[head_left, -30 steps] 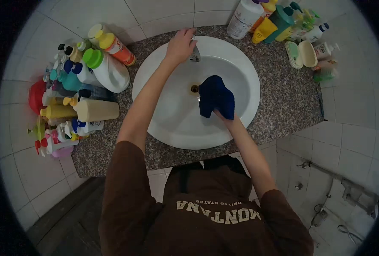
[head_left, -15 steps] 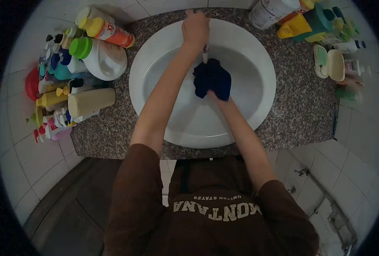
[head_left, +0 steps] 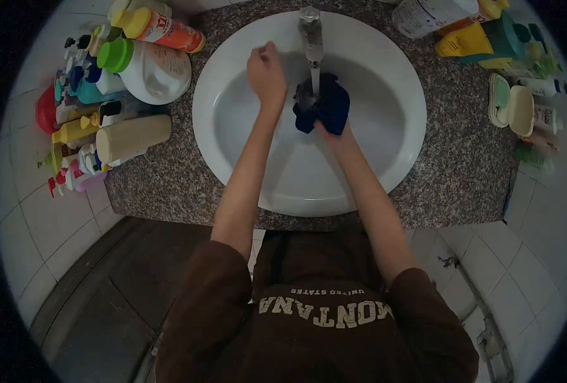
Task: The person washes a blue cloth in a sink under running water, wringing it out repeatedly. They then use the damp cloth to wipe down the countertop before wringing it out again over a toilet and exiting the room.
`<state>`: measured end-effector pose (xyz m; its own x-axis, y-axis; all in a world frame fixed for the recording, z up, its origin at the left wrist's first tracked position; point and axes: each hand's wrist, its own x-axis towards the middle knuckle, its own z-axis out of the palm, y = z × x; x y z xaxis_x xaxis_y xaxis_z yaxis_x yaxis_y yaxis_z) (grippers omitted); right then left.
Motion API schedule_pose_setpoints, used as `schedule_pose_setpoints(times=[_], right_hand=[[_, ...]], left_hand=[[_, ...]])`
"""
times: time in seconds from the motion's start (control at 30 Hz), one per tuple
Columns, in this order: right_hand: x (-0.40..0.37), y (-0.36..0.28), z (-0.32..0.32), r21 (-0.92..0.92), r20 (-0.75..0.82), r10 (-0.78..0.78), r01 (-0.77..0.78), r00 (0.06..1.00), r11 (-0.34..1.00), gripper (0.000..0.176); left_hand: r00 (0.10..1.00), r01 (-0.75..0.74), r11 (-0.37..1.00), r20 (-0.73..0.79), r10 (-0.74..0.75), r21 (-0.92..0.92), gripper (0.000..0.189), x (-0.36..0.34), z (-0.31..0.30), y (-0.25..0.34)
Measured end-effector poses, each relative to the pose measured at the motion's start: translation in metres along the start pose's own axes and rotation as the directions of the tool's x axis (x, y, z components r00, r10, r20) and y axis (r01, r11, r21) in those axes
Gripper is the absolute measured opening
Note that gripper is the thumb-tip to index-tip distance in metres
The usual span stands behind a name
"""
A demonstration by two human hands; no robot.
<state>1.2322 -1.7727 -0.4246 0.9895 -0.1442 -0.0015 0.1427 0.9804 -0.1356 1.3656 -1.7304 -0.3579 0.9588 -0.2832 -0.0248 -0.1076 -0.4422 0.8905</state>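
Note:
A dark blue cloth (head_left: 336, 105) is bunched up low in the white oval sink (head_left: 216, 172). My right hand (head_left: 329, 132) is closed on its near edge, the fingers mostly hidden by the fabric. Water from the metal faucet (head_left: 311, 35) runs down onto the cloth. Left of the faucet, apart from it, my left hand (head_left: 268, 75) hangs over the bowl with its fingers curled in and nothing visible in them.
Bottles crowd the left of the speckled stone counter (head_left: 162, 185), among them a white jug with a green cap (head_left: 159, 76) and a cream bottle (head_left: 136, 137). More bottles and tubes, including a yellow tube (head_left: 465, 41), stand right, near an opened soap box (head_left: 521, 110).
My left hand has let go of the faucet and moved down and left. Water now pours visibly onto the cloth, which my right hand still holds. The view has shifted slightly.

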Motion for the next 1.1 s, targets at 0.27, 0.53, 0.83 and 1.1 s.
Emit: schedule_pose_setpoints(times=[0.27,0.53,0.83,1.1], right_hand=[[-0.016,0.006,0.042,-0.869,-0.328,-0.469,-0.067,0.820,0.491,0.035],[-0.034,-0.003,0.010,-0.733,-0.514,-0.383,-0.160,0.768,0.661,0.026],[-0.011,-0.007,0.016,-0.209,-0.903,-0.110,-0.202,0.415,0.957,0.035],[-0.021,-0.003,-0.001,-0.466,-0.619,-0.245,-0.098,0.746,0.879,0.057]], left_hand=[[0.578,0.791,0.206,0.592,-0.562,-0.577,0.080,-0.080,0.003,-0.040],[0.444,0.835,-0.154,0.813,-0.377,-0.528,0.058,-0.070,-0.002,-0.050],[0.792,0.609,0.289,0.548,-0.268,-0.739,0.032,-0.088,0.009,-0.046],[0.918,-0.164,0.962,0.324,0.231,-0.220,0.073,-0.105,0.011,-0.017]])
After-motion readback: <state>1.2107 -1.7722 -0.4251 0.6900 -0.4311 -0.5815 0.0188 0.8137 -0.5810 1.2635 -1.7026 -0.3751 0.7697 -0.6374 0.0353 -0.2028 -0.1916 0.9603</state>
